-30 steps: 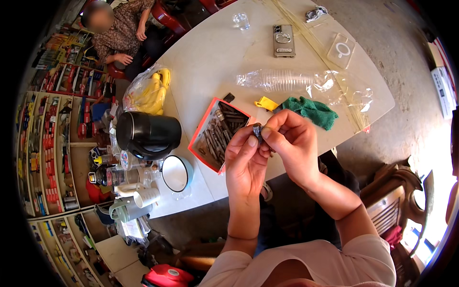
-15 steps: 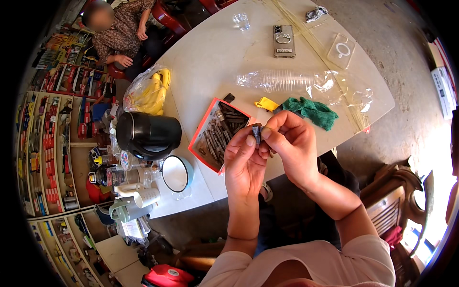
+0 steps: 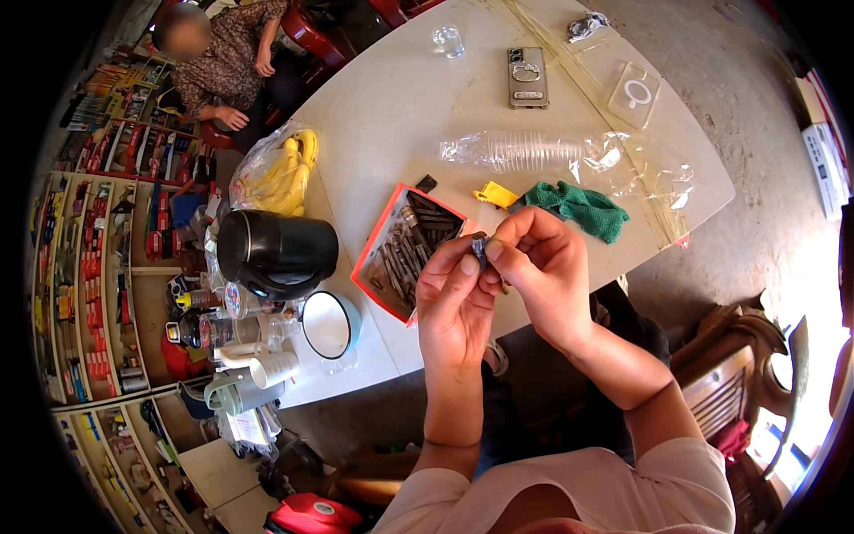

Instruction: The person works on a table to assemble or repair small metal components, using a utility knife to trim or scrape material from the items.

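Between my two hands is a small dark metal piece (image 3: 480, 250), too small to name surely. My left hand (image 3: 455, 294) pinches it from the left with thumb and fingers. From the right, my right hand (image 3: 538, 271) grips it between thumb and forefinger. Just left of my hands lies an open orange-red box (image 3: 366, 258) holding several dark metal bits (image 3: 405, 254), long and thin. A green knitted glove (image 3: 583, 210) rests beyond my right hand, beside a yellow plastic piece (image 3: 495, 194).
A black kettle (image 3: 280, 249), a white-lined mug (image 3: 327, 325) and bagged bananas (image 3: 289, 173) line the table's left side. Farther off are a phone (image 3: 527, 78), a clear case (image 3: 634, 93), a glass (image 3: 447, 41) and a long clear plastic sleeve (image 3: 534, 150). A person (image 3: 233, 71) sits at the far left.
The small metal piece has tilted or turned very slightly between my fingers. Both hands keep nearly the same place and grip.
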The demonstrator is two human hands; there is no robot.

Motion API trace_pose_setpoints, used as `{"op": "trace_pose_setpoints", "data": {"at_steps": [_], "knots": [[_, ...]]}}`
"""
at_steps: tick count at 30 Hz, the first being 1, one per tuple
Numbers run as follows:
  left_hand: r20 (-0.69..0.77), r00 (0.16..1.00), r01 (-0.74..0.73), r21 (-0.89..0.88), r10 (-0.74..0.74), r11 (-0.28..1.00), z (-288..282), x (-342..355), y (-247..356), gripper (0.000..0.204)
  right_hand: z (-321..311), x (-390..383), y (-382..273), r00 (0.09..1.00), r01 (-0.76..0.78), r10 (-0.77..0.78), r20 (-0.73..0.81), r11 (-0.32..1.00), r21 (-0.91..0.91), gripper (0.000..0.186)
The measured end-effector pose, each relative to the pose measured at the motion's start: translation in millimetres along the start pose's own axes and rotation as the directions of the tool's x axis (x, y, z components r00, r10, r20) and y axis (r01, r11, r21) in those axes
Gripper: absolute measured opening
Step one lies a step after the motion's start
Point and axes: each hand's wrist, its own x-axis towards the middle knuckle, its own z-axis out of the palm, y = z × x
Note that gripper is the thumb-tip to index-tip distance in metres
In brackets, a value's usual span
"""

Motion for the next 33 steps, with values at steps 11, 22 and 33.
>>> {"op": "trace_pose_setpoints", "data": {"at_steps": [11, 22, 33], "knots": [[0.022, 0.993, -0.122, 0.11, 0.12, 0.986, 0.1, -0.5, -0.7, 0.022, 0.4, 0.0, -4.0, 1.0, -0.002, 0.002, 0.0, 0.997, -0.072, 0.006], [0.011, 0.988, -0.156, 0.132, 0.155, 0.979, 0.6, -2.9, -1.5, 0.021, -1.3, -0.7, -2.3, 1.0, 0.001, 0.001, 0.02, 0.993, -0.114, 0.004], [-0.001, 0.989, -0.145, 0.129, 0.147, 0.981, -1.3, -1.2, -1.4, 0.021, -1.0, 2.0, -5.6, 0.999, -0.029, 0.033, 0.03, 0.993, -0.113, 0.004]]}}
